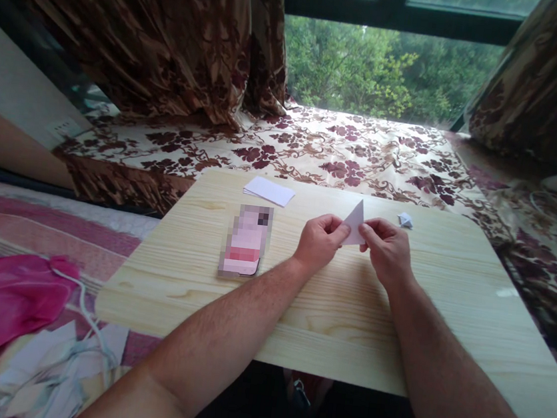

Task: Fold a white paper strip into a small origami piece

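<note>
A small piece of white paper folded to a triangle is held just above the table, its point upward. My left hand pinches its left side between thumb and fingers. The right edge of the paper is gripped by my right hand, thumb in front. Past my right hand, a small folded paper piece rests on the table. To the left lies a stack of white paper, and nearer to me a pink phone, partly blurred out. The fingers behind the folded paper are hidden.
The light wooden table stands against a ledge with a floral cloth, below a window. At the left, a bed bears a bright pink cloth, a white cable and loose papers.
</note>
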The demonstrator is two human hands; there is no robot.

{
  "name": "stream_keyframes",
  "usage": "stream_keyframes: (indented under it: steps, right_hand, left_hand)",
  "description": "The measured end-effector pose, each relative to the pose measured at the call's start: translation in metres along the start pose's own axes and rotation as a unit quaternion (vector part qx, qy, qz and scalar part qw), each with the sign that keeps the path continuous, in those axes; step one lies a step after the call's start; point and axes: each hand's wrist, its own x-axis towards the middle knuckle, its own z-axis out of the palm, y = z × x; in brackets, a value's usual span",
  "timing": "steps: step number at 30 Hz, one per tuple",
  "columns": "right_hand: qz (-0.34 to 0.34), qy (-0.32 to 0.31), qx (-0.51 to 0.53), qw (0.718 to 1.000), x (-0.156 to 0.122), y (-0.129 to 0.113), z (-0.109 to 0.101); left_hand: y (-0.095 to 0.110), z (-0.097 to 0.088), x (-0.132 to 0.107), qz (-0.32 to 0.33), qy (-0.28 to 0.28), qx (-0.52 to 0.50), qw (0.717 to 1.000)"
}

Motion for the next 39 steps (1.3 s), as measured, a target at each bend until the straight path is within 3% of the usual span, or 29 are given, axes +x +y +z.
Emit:
stream_keyframes:
  steps: [21, 30, 39]
  right_hand:
    - [-0.048, 0.011, -0.134, 0.99, 0.001, 0.003, -0.003]
    - [-0.046, 0.006, -0.109, 0.993, 0.003, 0.007, -0.003]
    - [-0.065, 0.03, -0.069, 0.995, 0.003, 0.01, 0.0]
  left_hand:
    - [0.0, 0.002, 0.003, -0.003, 0.033, -0.026, 0.999]
    - [-0.001, 0.004, 0.005, -0.033, 0.038, -0.084, 0.995]
    - [-0.001, 0.004, 0.006, -0.014, 0.061, -0.06, 0.996]
